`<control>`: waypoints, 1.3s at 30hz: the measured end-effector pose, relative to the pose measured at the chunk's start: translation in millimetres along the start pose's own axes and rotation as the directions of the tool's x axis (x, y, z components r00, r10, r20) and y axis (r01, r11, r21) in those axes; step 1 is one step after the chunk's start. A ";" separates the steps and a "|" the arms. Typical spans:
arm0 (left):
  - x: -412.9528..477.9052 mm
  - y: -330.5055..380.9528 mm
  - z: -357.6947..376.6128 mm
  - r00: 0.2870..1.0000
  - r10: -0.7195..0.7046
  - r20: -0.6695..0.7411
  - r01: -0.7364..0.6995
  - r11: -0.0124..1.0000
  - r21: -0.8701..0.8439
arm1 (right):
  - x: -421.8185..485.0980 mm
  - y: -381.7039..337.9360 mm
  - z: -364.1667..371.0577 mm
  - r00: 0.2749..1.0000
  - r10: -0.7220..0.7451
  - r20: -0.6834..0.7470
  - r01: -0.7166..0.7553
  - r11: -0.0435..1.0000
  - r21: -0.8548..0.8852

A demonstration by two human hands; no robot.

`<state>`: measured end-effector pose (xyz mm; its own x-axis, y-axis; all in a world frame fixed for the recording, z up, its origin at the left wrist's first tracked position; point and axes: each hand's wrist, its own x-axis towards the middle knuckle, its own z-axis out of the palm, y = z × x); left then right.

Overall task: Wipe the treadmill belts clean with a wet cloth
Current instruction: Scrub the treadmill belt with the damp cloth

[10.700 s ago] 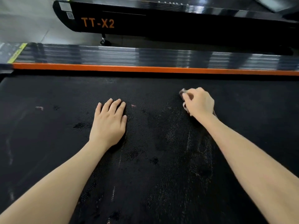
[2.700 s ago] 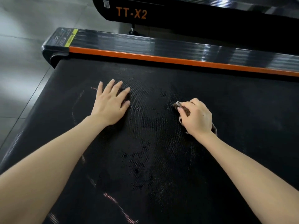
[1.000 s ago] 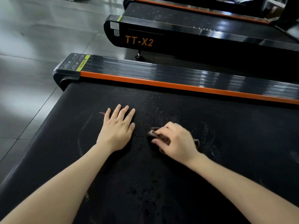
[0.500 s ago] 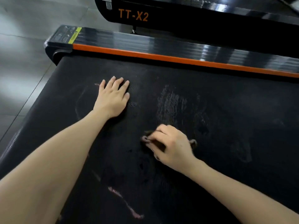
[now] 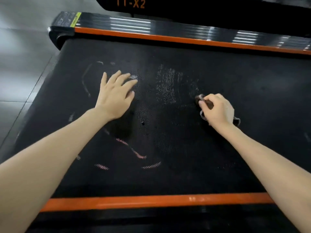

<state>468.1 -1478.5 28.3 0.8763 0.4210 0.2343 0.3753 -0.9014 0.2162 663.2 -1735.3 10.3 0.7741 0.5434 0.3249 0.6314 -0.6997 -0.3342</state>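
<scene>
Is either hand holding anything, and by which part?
The right hand grips the bunched cloth around its middle; left hand rests flat on the belt, empty.

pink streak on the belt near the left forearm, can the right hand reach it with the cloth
Probably yes: only bare belt lies between the right hand, gripping the cloth, and the pink streak.

Cloth mostly under R hand

Left hand flat, fingers spread; right hand curled, pinching cloth.
</scene>
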 end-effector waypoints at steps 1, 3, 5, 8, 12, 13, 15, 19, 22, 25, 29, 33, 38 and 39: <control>-17.9 1.9 -4.2 1.000 0.014 0.005 -0.014 1.000 0.000 | -17.5 -11.8 -2.1 0.999 -0.043 0.020 0.042 0.998 0.045; -49.4 3.0 -7.9 0.999 0.010 0.049 -0.010 1.000 0.000 | -67.4 -38.2 -12.0 0.962 -0.255 0.092 0.238 0.958 0.161; -72.9 0.4 -6.8 0.996 0.000 0.094 -0.001 1.000 0.010 | -112.4 -43.1 -32.1 0.856 -0.474 0.208 0.413 0.868 0.278; -94.6 -9.3 -3.9 0.991 -0.026 0.132 0.020 0.999 0.048 | -130.9 -3.5 -64.2 0.811 -0.510 0.285 0.448 0.856 0.257; -104.5 -14.8 1.6 0.989 -0.050 0.140 0.041 0.997 0.068 | -128.9 27.1 -76.5 0.891 -0.376 0.255 0.331 0.921 0.205; -103.8 -14.3 1.8 0.988 -0.051 0.144 0.042 0.997 0.064 | -129.6 19.3 -72.2 0.891 -0.384 0.243 0.339 0.918 0.206; -103.6 -13.8 0.8 0.989 -0.044 0.143 0.036 0.997 0.061 | -130.9 -12.6 -57.1 0.849 -0.477 0.226 0.424 0.872 0.245; -104.8 -15.0 -3.3 0.992 -0.065 0.107 0.065 0.998 0.003 | -125.9 -102.1 -18.0 0.629 -0.734 0.257 0.622 0.674 0.399; -103.2 -18.0 -7.1 0.985 -0.170 0.034 0.173 0.982 -0.078 | -101.1 -129.1 12.1 0.512 -0.830 0.220 0.722 0.555 0.413; -108.4 -24.6 -17.2 0.966 -0.259 -0.020 0.257 0.962 -0.088 | -34.0 -137.0 44.0 0.711 -0.689 0.138 0.629 0.712 0.312; -123.4 -39.0 -30.7 0.934 -0.356 -0.001 0.356 0.934 -0.029 | 33.3 -161.7 75.1 0.875 -0.455 0.163 0.420 0.883 0.210; -134.6 -48.0 -34.0 0.906 -0.421 0.038 0.421 0.907 0.022 | -16.2 -163.4 60.3 0.773 -0.614 0.161 0.541 0.770 0.338; -130.3 -51.3 -27.2 0.908 -0.406 0.098 0.402 0.914 0.060 | -96.1 -145.6 21.9 0.338 -0.927 0.165 0.713 0.367 0.597; -129.1 -52.9 -25.2 0.913 -0.397 0.095 0.395 0.918 0.047 | -86.4 -147.9 26.7 0.345 -0.927 0.149 0.739 0.366 0.566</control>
<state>327.5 -1482.7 10.5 0.6795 0.7327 0.0380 0.7043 -0.6658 0.2462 504.1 -1666.3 8.0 -0.3110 0.9050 0.2902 0.8290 0.4076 -0.3828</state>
